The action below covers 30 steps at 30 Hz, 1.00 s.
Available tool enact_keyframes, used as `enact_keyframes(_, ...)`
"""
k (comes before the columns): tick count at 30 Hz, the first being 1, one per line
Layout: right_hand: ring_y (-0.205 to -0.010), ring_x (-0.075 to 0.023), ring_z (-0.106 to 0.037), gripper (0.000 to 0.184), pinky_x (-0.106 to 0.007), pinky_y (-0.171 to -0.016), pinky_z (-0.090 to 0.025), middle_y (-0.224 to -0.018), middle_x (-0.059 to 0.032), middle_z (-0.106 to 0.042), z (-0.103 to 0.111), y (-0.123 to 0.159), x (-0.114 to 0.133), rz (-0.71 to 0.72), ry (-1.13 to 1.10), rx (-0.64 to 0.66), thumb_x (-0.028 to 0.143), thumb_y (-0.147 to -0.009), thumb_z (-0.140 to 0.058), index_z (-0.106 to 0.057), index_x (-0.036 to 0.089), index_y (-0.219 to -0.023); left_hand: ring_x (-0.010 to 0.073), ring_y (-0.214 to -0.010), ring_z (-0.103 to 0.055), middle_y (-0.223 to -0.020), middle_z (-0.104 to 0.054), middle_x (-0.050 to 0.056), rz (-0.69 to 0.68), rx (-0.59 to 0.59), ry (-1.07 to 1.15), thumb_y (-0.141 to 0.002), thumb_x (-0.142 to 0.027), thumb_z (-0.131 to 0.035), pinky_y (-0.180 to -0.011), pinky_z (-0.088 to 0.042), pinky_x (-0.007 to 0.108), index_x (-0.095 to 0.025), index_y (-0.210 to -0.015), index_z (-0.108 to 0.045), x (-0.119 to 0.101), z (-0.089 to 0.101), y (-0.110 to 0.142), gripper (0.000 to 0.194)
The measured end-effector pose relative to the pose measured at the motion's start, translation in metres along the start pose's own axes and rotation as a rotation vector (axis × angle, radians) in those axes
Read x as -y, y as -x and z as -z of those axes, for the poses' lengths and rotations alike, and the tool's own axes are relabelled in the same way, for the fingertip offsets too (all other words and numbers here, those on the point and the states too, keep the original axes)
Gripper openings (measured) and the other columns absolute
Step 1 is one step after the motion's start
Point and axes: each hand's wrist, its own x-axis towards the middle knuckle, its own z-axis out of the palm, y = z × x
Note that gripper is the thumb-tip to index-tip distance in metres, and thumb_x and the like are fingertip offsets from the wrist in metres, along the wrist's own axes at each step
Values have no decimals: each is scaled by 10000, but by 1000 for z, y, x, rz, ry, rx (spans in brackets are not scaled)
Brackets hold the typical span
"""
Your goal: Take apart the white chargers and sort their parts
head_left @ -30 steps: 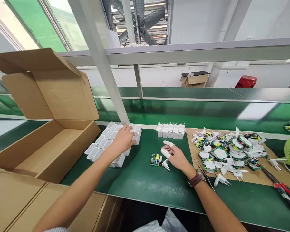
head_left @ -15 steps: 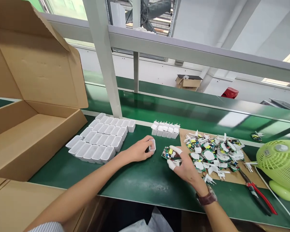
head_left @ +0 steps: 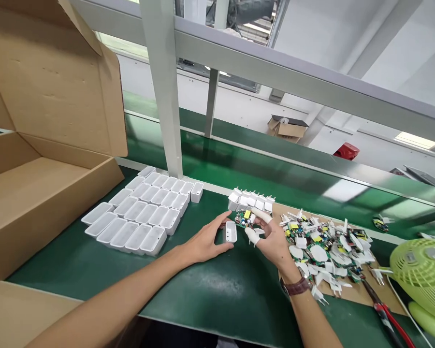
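A green circuit board with a yellow part is held at the fingertips of my right hand, which wears white finger covers on thumb and finger. White plug parts hang by that hand's fingers. Just below the board, a hollow white plastic case stands on the table with its open side up. My left hand lies to the left of this case, thumb and fingers spread around it; the hand looks open, and a fingertip is partly hidden behind the case.
Rows of white cases stand on the green table, beside an open cardboard box. Several cases with plugs sit behind my hands. Circuit boards with plugs pile up on cardboard at right, near pliers and a green fan.
The board in my right hand has moved left, close to the white case. My left hand's fingers have spread from around that case. The view has shifted a little.
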Motion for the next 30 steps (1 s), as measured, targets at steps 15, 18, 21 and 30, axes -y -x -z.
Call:
enact_keyframes(15, -1321, -305, -614, 777, -514, -1019, -602, -1453, -130, -608, 3, 23, 22, 396, 429, 128, 74, -948, -620, -313, 303, -1623, 296, -1428, -497, -1514, -553, 112, -200, -142, -169, -964, -170, -636, -1204, -440, 550, -325, -1651, -127, 5, 6, -1, 868)
enact_keyframes(18, -1286, -307, -632, 781, -500, -989, -607, -1427, -144, -623, 2, 23, 22, 422, 430, 109, 66, -945, -627, -309, 283, -1625, 299, -1434, -495, -1519, -554, 121, -195, -144, -179, -964, -164, -634, -1209, -435, 559, -306, -1653, -139, 6, 7, -2, 860)
enact_keyframes(21, -1250, -299, -647, 775, -487, -981, -603, -1410, -140, -635, 1, 22, 23, 417, 433, 118, 62, -947, -621, -310, 278, -1623, 297, -1449, -485, -1519, -557, 120, -193, -139, -188, -963, -164, -632, -1217, -428, 553, -299, -1654, -145, 5, 7, -2, 857)
enact_keyframes(30, -1104, -289, -686, 759, -475, -913, -619, -1331, -134, -672, -5, 21, 24, 403, 483, 153, 75, -960, -576, -276, 273, -1629, 294, -1472, -449, -1526, -558, 101, -207, -89, -223, -987, -179, -609, -1229, -405, 547, -313, -1649, -142, 2, 9, -3, 821)
